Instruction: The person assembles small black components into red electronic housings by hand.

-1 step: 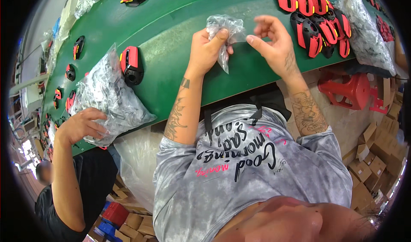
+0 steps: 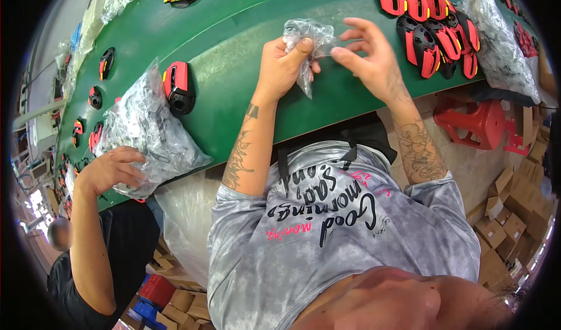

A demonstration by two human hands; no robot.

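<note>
Nearest to the body, beyond the grey shirt (image 2: 350, 231), both forearms reached forward over the green table (image 2: 239, 117). The left hand (image 2: 284, 64) was clamped on a small clear bag (image 2: 308, 33), thumb pressed on the near face, other fingers mostly hidden behind the plastic, one fingertip showing at its right side. The bag was held over the table, in front of the chest; its contents could not be made out. Its long axis ran roughly away from the body, the narrow tail pointing back toward the wearer, the crumpled, wider end lying beyond the thumb and flaring rightward. Key relation, in my judgement: that flared edge against the right hand (image 2: 371, 58). The right hand stood just to the right, palm turned inward, fingers apart and thumb held off from them; the thumb tip was at the bag's edge, contact or slight gap not tellable. The left was the nearer hand, being the one gripping. Farther out to the right lay a cluster of red-and-black shells (image 2: 429, 47), near the table's edge, well apart from the small bag.
</note>
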